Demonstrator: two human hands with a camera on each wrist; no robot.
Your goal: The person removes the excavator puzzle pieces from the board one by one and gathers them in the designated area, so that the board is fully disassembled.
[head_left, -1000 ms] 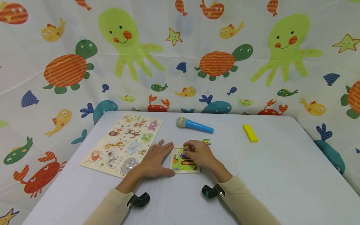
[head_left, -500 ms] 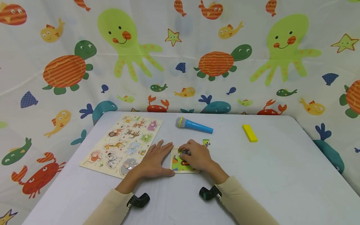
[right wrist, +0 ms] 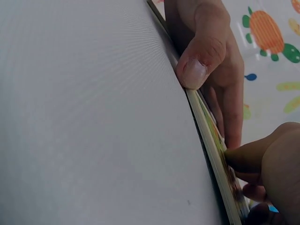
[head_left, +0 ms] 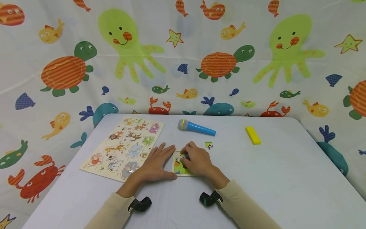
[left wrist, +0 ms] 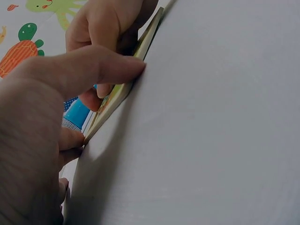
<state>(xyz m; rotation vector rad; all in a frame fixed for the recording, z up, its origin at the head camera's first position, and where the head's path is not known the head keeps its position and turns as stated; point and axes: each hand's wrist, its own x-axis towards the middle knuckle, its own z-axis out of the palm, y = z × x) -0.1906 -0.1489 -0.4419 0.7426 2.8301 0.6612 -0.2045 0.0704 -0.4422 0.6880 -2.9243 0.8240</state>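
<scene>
A small square picture puzzle [head_left: 183, 170] with a pale wooden frame lies on the table, printed in green, orange and dark colours. My left hand [head_left: 157, 163] rests spread at its left side, thumb at the near edge and index fingertip by the far left corner. Over the puzzle's right part, my right hand [head_left: 198, 160] curls thumb and fingers around a dark-printed puzzle piece [head_left: 186, 156], low against the picture. That hand hides much of the puzzle. In the right wrist view the right thumb [right wrist: 246, 157] touches the puzzle's face. Beyond the right hand lies a loose puzzle piece [head_left: 209, 145].
A large wooden animal puzzle board [head_left: 104, 171] lies on the left, close beside the left hand. A blue toy microphone [head_left: 200, 128] lies farther back, and a yellow block [head_left: 253, 135] on the right. A sea-animal printed cloth [head_left: 188, 38] hangs behind the white table [head_left: 274, 178].
My right hand has moved left over the small puzzle, covering more of its picture, its fingers closing in nearer the middle. The left hand stays in place.
</scene>
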